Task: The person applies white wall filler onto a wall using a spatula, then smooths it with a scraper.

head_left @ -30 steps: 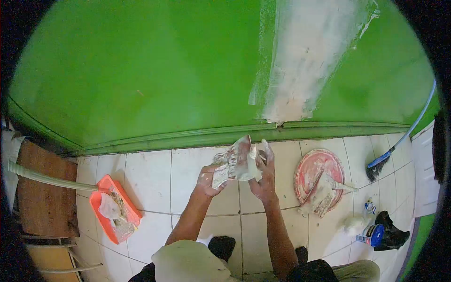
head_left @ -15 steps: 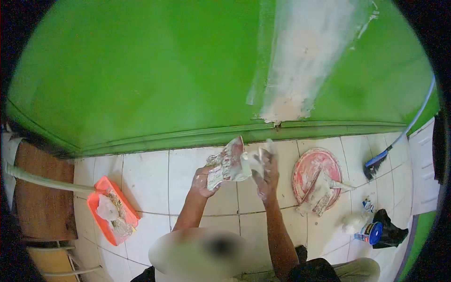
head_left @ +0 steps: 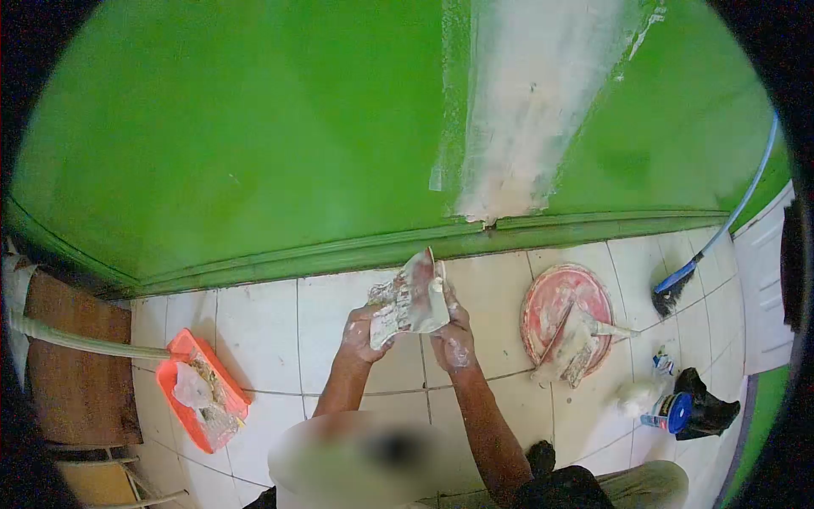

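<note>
Nearest the camera, we note the person's two forearms rising from the lower edge of the view, over white floor tiles. We record the left hand, caked in white filler, clasped around the lower left edge of a plaster-smeared trowel blade. The right hand is closed on the blade's lower right side, its fingers curled over a pale handle-like part; we cannot tell exactly where blade ends and handle begins. The trowel thus sits between both hands, tilted, its tip pointing up and away from the person.

To the left on the tiles we find an orange dustpan holding debris and a crumpled pale scrap, with a pale handle running off to the left across a brown mat.

To the right, well apart from the hands, lies a round red mixing board carrying white filler and a second putty knife. Beyond it, nearer the right edge, we observe a blue-lidded tin, a black bag and a blue-handled broom.

Farthest off stands the green wall, bearing a broad white filled patch that reaches down to the green skirting.
</note>
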The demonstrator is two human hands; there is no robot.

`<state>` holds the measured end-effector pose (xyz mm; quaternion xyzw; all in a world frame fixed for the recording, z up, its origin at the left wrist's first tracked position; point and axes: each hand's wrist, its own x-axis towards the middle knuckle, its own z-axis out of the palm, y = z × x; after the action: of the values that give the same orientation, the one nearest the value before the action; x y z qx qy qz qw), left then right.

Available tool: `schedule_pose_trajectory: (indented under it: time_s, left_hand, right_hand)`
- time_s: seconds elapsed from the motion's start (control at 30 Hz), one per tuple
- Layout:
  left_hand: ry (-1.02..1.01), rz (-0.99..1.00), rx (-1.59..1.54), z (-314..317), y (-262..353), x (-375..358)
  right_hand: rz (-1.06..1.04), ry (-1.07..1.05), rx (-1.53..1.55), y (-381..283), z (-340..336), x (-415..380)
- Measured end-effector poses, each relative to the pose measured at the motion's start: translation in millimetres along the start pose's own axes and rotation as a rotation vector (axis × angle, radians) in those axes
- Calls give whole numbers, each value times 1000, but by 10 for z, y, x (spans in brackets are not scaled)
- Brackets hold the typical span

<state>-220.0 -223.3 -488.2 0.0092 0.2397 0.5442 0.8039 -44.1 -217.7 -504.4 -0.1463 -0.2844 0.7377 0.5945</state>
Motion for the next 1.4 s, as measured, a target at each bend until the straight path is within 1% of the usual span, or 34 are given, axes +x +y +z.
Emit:
schedule_pose_trajectory:
  time_s: [0.03, 0.07, 0.1, 0.13, 0.17, 0.23, 0.27, 0.3, 0.33, 0.37, 0.4, 0.43, 0.5, 0.53, 0.57, 0.63, 0.67, 0.73, 0.77, 0.83, 0.9, 0.93, 1.0, 1.03, 1.07, 1.1, 1.13, 1.17, 1.2, 1.27, 1.3, 1.33, 1.37, 1.4]
  left_hand:
    - [0, 6, 3, 51, 6, -18]
    - [-17, 14, -15, 107, 9, -52]
    - [-34, 22, -32, 156, 13, -79]
    - [4, 56, -1, 155, 9, -84]
    - [9, 65, 0, 167, 3, -91]
    - [4, 96, -6, 242, 14, -122]
    - [3, 109, -8, 252, 33, -136]
    - [25, 71, 8, 229, 75, -147]
    - [47, 33, 24, 205, 120, -150]
    - [48, 43, 27, 171, 151, -140]
    - [15, 45, 33, 151, 171, -124]
    - [-16, 47, 36, 130, 190, -118]
    - [0, 64, 2, 128, 211, -129]
    - [12, 72, -30, 129, 224, -149]
    - [19, 74, -35, 55, 230, -138]
    - [-165, 42, -89, -49, 228, -134]
    - [-163, 42, -92, -95, 228, -139]
    - [-55, 23, 20, 9, 243, -209]
    - [-55, 26, 20, -1, 253, -211]
    - [25, 30, 49, -54, 283, -190]
    - [52, 40, 64, -183, 380, -235]
    - [80, 44, 81, -226, 421, -261]
    - [104, 79, 75, -163, 429, -345]
    - [132, 109, 65, -85, 422, -408]
    - [130, 111, 61, -34, 409, -443]
    - [172, 142, 107, 9, 397, -475]
    - [215, 173, 155, 36, 386, -489]
    - [210, 175, 155, 5, 371, -473]
    - [208, 183, 145, -19, 356, -453]
    - [208, 190, 134, -65, 369, -461]
    - [153, 182, 136, -24, 404, -506]
    - [99, 173, 135, -11, 441, -544]
    - [97, 177, 133, -116, 484, -545]
    - [163, 171, 137, -135, 541, -568]
  right_hand:
    - [-51, -9, -79, 20, 3, 15]
    - [-49, -15, -73, 15, -2, 14]
    - [-60, -16, -231, -90, 102, 23]
    - [-71, -18, -388, -169, 172, 42]
    - [-66, -24, -382, -202, 187, 74]
    - [-436, -38, -1035, -269, 206, 127]
    - [-421, -27, -1074, -306, 244, 124]
    - [-422, -33, -1067, -329, 245, 131]
    - [-487, -55, -1165, -347, 236, 141]
    - [-554, -77, -1263, -356, 257, 149]
    - [-525, -75, -1335, -432, 380, 138]
    - [-523, -83, -1331, -402, 360, 155]
    - [-623, -116, -1324, -376, 275, 168]
    - [-551, -101, -1406, -392, 266, 163]
    - [-543, -104, -1405, -373, 274, 185]
    - [-530, -1, -1243, -379, 368, 254]
    - [-473, -8, -1359, -372, 360, 285]
    - [-474, -45, -1342, -289, 404, 301]
    - [-476, -81, -1323, -240, 430, 307]
    - [-487, -120, -1299, -132, 460, 281]
    - [-301, -50, -1076, 6, 516, 186]
    - [-388, -138, -1256, 20, 503, 191]
    - [-400, -142, -1248, 199, 301, 157]
    - [-404, -143, -1242, 190, 392, 166]
    - [-399, -61, -1365, 100, 464, 183]
    - [-402, -65, -1368, 83, 491, 242]
    - [-467, -59, -1387, 61, 510, 291]
    - [-535, -54, -1405, 48, 530, 319]
    - [-541, -55, -1406, 55, 572, 328]
    - [-566, -143, -1416, 119, 685, 329]
    - [-566, -146, -1416, 170, 702, 303]
    - [-493, -130, -1394, 247, 692, 239]
    - [-425, -115, -1372, 328, 676, 167]
    - [-364, -70, -1251, 399, 686, 93]
